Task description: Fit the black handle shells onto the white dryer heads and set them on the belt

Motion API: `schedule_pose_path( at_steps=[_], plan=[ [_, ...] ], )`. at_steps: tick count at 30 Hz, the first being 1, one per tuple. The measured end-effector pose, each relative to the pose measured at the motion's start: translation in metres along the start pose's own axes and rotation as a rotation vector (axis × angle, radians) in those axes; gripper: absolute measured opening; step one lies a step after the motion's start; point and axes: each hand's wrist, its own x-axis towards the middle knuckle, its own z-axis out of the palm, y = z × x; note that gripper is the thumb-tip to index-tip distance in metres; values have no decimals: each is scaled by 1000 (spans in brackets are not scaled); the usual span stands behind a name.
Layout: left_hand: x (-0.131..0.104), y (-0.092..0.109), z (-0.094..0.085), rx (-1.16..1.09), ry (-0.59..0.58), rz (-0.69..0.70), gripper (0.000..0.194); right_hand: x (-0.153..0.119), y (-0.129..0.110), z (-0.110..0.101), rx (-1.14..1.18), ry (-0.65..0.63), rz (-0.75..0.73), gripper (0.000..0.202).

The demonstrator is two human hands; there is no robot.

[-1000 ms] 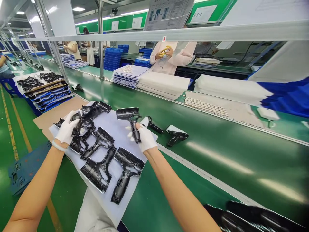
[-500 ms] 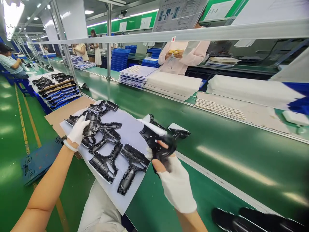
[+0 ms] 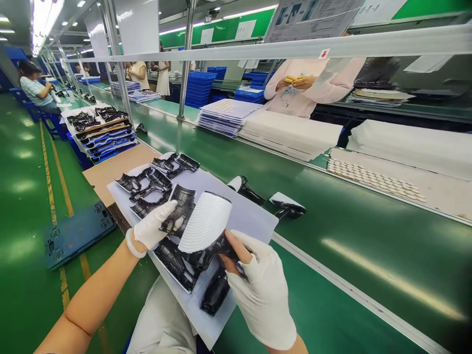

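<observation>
My right hand, in a white glove with bare thumb and fingertip, is closed round a black pistol-shaped housing with a white ribbed panel. My left hand, also gloved, grips a black shell half whose hollow inside shows. The two parts come together in the view, the panel overlapping the shell half; whether they touch I cannot tell. Beneath them, several black shell halves lie hollow side up on a white sheet. One shell half below the housing is partly hidden.
Two black-and-white housings lie on the green belt beyond the sheet. Stacked trays of black parts stand at the back left. A blue plastic panel is beside the sheet. Across the belt, a person in pink handles something yellow.
My left hand has lifted a shell half off the pile and moved right. My right hand has brought the housing left and turned its white panel toward me. The view has shifted left.
</observation>
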Motion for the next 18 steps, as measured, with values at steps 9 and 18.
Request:
schedule_pose_path(
  at_steps=[9, 18],
  plan=[
    [13, 22, 25, -309, -229, -30, 74, 16, 14, 37, 67, -23, -12, 67],
    [35, 27, 18, -362, -300, -133, 72, 32, 25, 39, 48, -136, 9, 64]
  ],
)
